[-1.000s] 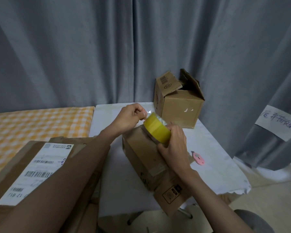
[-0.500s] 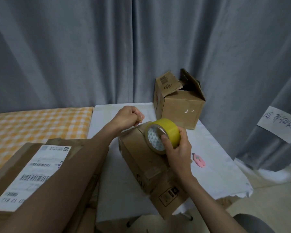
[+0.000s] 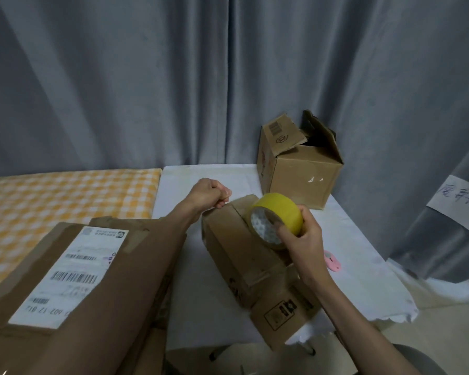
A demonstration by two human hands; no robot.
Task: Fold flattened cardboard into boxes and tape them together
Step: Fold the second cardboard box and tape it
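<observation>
The folded brown cardboard box (image 3: 244,253) lies on the white-clothed table (image 3: 363,255), under both hands. The yellow tape roll (image 3: 278,216), gripped by the right hand (image 3: 303,239), has turned core-up within 1 second; the left hand (image 3: 209,194) pinches near the box's far edge, likely the tape end, so taping begins.

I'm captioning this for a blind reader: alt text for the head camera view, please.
A right hand holds a yellow tape roll over a cardboard box on a white table; the left hand pinches at the box's far edge.
</observation>
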